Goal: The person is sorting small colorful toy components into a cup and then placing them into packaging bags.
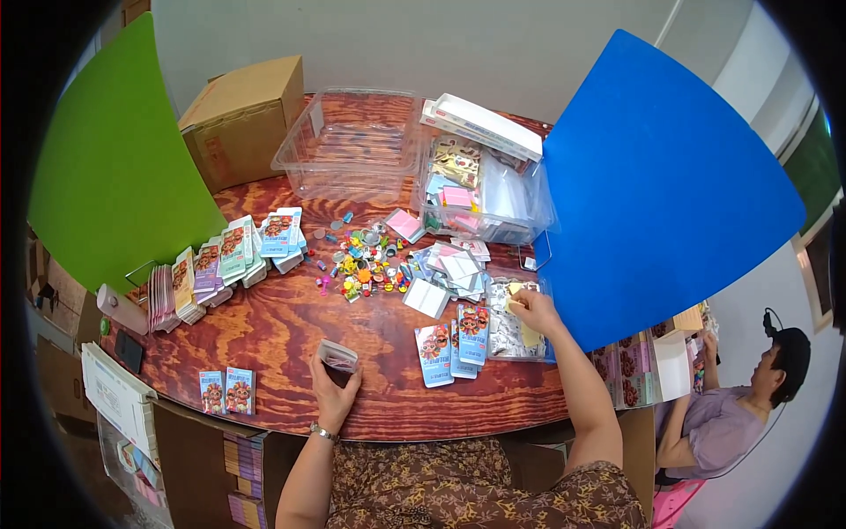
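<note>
While the left hand (333, 388) has its fingers closed around a small box (338, 356), top turned up toward the camera near the front edge of the counter (282, 339), a slack grip could let it slip or spill; its contents are too small to identify. To the left, two blue packs (240, 391) lie close to that edge, where a brushing forearm might push them off. The right hand (535, 310) bends over a clear tray (518, 355) of silver packets (504, 328), beside a fan of blue packs (473, 335); I cannot tell whether its fingers grip the yellowish piece beneath them. Because the packets lie loosely heaped, several could snag together. Farther out, small toys (366, 275) sit loose beside scattered cards (461, 267), so a nudge might mix them.

As for printing, the blue packs carry cartoon figures and lettering, as does the row of coloured packs (233, 251) at left. Behind, long white boxes (485, 128) atop the clear bin (493, 231) bear small red marks, unreadable here.
</note>
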Demonstrator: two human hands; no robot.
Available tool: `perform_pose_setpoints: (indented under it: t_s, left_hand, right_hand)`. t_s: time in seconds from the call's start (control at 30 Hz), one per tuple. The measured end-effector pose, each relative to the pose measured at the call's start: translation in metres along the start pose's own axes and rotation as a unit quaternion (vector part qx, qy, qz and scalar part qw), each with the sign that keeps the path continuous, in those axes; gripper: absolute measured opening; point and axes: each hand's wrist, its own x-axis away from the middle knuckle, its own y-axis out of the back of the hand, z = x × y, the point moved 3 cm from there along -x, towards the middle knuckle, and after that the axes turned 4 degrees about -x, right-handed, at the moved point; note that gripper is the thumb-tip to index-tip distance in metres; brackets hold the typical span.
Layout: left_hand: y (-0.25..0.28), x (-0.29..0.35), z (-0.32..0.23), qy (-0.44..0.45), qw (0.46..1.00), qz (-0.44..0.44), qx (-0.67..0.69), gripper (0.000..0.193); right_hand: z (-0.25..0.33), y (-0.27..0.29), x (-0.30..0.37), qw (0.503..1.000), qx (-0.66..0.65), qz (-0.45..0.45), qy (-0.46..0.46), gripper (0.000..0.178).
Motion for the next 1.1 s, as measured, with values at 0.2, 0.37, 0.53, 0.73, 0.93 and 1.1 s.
perform_pose_setpoints:
  t_s: [0.2,0.37,0.53,0.73,0.93,1.1]
  left_hand:
    - [0.001,0.000,-0.001,-0.001,1.000,-0.007,-0.008,0.067]
    - [-0.003,-0.002,-0.004,-0.004,1.000,-0.011,-0.002,0.067]
    - [0.001,0.000,-0.002,0.006,1.000,-0.010,0.005,0.068]
    - [0.002,-0.001,-0.006,0.011,1.000,-0.004,0.002,0.070]
    - [0.002,-0.001,-0.004,0.010,1.000,0.014,0.008,0.076]
    - [0.002,-0.001,-0.007,0.001,1.000,0.006,0.011,0.071]
  right_hand:
    - [0.014,-0.003,0.002,0.983,0.116,-0.114,0.089,0.020]
    - [0.005,-0.023,-0.014,0.956,0.241,-0.087,0.145,0.022]
    - [0.040,-0.032,-0.015,0.952,0.278,-0.020,0.129,0.024]
    - [0.026,-0.032,-0.028,0.960,0.262,0.011,0.099,0.022]
    - [0.002,-0.036,-0.036,0.940,0.272,0.042,0.203,0.011]
    - [0.015,-0.031,-0.025,0.960,0.218,-0.067,0.165,0.006]
